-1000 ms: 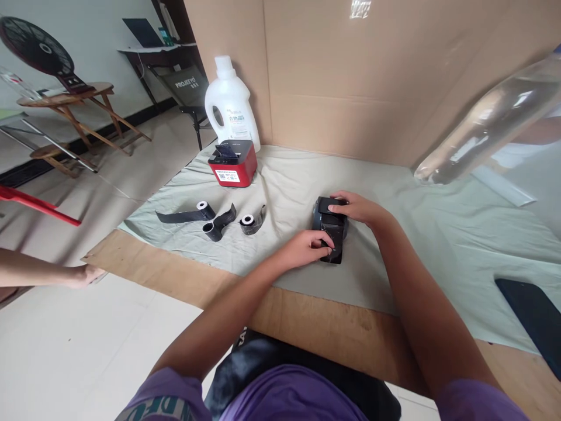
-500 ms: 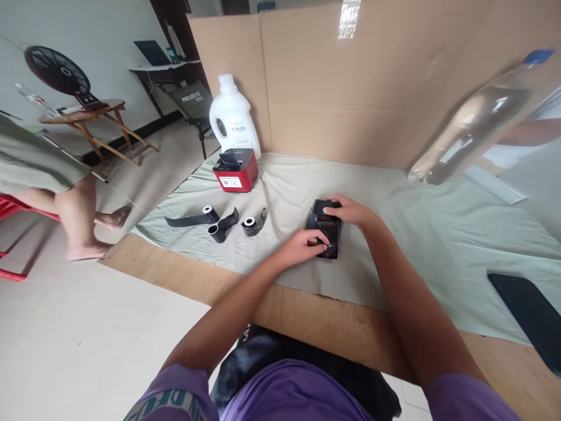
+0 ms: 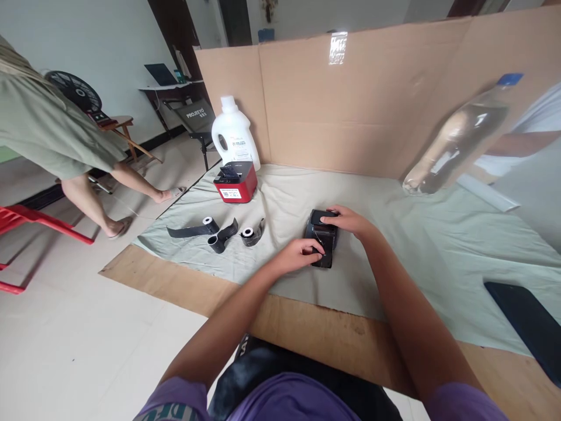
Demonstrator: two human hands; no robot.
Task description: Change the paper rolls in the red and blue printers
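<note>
We hold the little black printer on the worktop, left hand fingers pinching its near end and right hand pressing its top, with black rolls far left.

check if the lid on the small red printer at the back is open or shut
Open. The small red box-shaped printer has its dark lid flap tilted up above the top rather than lying flush. It stands apart from both hands.

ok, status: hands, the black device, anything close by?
Left hand and right hand both on black device. Device sits on grey cloth. Three rolls lie apart, leftward.
</note>
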